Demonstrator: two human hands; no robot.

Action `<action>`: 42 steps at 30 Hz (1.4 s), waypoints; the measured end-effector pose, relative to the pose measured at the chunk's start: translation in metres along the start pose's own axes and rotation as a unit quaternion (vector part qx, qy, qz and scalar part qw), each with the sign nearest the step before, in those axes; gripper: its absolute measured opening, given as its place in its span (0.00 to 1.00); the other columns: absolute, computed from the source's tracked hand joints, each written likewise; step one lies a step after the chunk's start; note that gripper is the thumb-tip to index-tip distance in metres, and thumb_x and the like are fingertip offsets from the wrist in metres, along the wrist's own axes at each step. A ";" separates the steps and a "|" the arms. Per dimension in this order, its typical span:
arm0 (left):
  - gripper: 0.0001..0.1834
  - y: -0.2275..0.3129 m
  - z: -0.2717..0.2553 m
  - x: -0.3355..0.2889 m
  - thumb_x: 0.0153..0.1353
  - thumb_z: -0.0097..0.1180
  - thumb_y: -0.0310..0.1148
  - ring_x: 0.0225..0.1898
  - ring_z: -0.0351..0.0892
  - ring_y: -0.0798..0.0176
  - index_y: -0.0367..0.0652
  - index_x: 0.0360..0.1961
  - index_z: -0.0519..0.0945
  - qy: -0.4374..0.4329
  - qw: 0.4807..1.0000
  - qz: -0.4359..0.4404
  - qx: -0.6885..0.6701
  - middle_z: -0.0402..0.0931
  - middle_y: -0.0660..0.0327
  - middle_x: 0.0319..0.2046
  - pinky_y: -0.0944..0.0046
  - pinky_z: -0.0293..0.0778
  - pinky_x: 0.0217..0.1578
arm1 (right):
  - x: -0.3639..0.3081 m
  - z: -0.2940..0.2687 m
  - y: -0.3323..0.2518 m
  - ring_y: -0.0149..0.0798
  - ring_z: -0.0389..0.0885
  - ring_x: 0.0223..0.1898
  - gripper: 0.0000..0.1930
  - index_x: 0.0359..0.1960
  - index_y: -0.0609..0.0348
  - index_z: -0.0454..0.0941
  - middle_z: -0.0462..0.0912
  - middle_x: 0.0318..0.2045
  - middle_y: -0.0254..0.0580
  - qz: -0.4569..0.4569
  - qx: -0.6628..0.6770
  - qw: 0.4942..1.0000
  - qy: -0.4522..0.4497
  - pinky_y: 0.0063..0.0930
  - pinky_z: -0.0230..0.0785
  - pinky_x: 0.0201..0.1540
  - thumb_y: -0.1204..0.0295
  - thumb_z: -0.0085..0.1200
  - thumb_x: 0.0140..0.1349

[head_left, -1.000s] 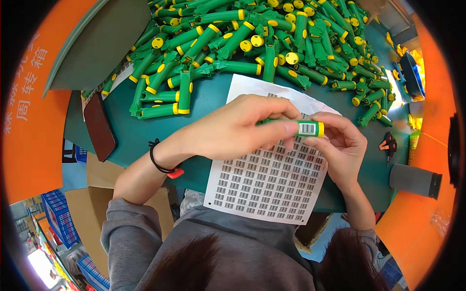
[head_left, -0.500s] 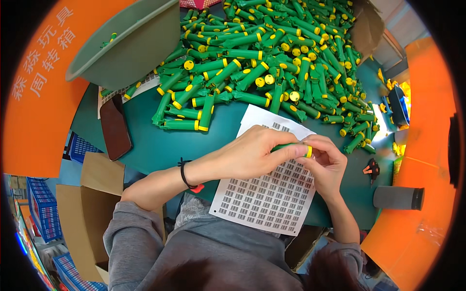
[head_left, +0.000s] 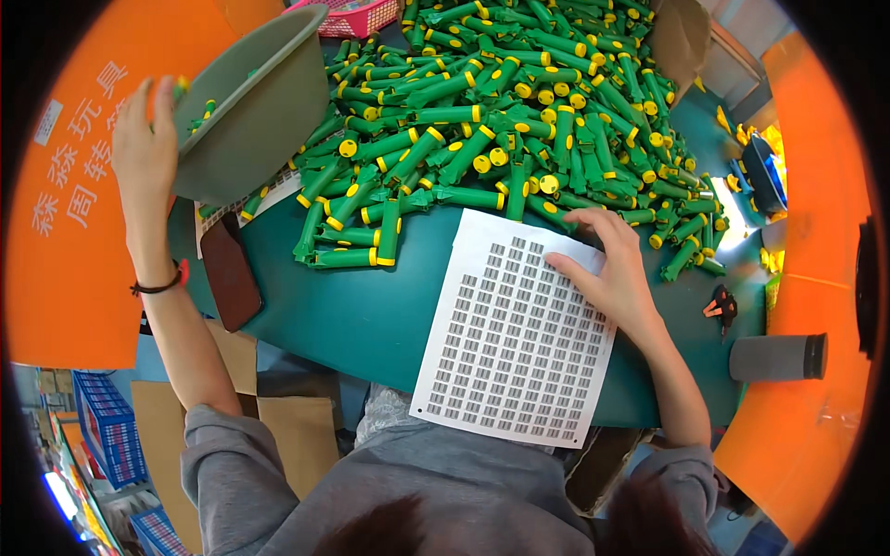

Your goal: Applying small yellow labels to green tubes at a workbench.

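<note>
My left hand (head_left: 146,153) is raised at the far left, beside the rim of a grey-green tub (head_left: 255,139). At its fingertips shows a small green tube with a yellow end (head_left: 181,89), mostly hidden by the fingers. A few more green and yellow pieces (head_left: 202,116) are inside the tub. Over the top right of a white sheet of small printed stickers (head_left: 514,343), my right hand (head_left: 607,269) is open, thumb and fingers apart. Its thumb lies on the sheet, and its fingers reach the near edge of a large pile of green tubes with yellow ends (head_left: 454,139).
A flat brown item (head_left: 230,269) lies below the tub, near another sticker sheet (head_left: 278,192). Black and orange snips (head_left: 720,309) and a grey cylinder (head_left: 777,358) are at the right. Behind the tub sits a pink basket (head_left: 362,20). A cardboard box (head_left: 297,431) stands below the table.
My left hand has gone from above the sheet to the tub at far left, taking the tube along. The right hand has let go of the tube and opened over the sheet.
</note>
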State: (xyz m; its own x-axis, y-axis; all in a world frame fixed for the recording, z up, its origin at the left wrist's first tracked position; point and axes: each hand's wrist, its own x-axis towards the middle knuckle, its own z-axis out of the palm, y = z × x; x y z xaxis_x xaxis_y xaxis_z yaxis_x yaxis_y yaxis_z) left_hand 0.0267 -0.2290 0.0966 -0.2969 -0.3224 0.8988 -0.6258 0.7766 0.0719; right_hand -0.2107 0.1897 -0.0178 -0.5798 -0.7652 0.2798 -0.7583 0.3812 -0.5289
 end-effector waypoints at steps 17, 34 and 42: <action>0.18 0.230 0.005 -0.166 0.48 0.71 0.35 0.42 0.74 0.61 0.47 0.43 0.85 -0.203 0.822 0.219 -0.485 0.78 0.68 0.40 0.59 0.68 0.44 | 0.000 -0.011 -0.012 0.24 0.71 0.33 0.11 0.38 0.66 0.84 0.74 0.29 0.31 0.132 0.343 0.905 -0.215 0.20 0.61 0.34 0.72 0.67 0.56; 0.12 0.237 0.000 -0.167 0.40 0.74 0.31 0.35 0.73 0.62 0.49 0.29 0.86 -0.151 0.851 0.192 -0.465 0.80 0.70 0.32 0.62 0.64 0.38 | -0.017 0.008 -0.017 0.32 0.69 0.30 0.08 0.38 0.60 0.85 0.72 0.23 0.33 0.027 0.186 0.980 -0.066 0.27 0.57 0.47 0.69 0.56 0.67; 0.12 0.236 -0.003 -0.171 0.47 0.70 0.30 0.38 0.74 0.61 0.48 0.33 0.81 -0.184 0.840 0.202 -0.468 0.78 0.70 0.37 0.61 0.66 0.41 | -0.001 0.023 -0.001 0.32 0.70 0.33 0.06 0.35 0.62 0.81 0.73 0.26 0.36 -0.048 0.043 0.997 0.034 0.27 0.61 0.44 0.72 0.57 0.65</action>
State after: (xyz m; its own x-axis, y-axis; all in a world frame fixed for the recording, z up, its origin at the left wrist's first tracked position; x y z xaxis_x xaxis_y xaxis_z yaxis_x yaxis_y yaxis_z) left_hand -0.0681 0.0114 -0.0390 -0.6603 0.0585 0.7487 0.3696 0.8932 0.2562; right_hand -0.2022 0.1784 -0.0358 -0.5262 -0.7580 0.3854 -0.7851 0.2589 -0.5626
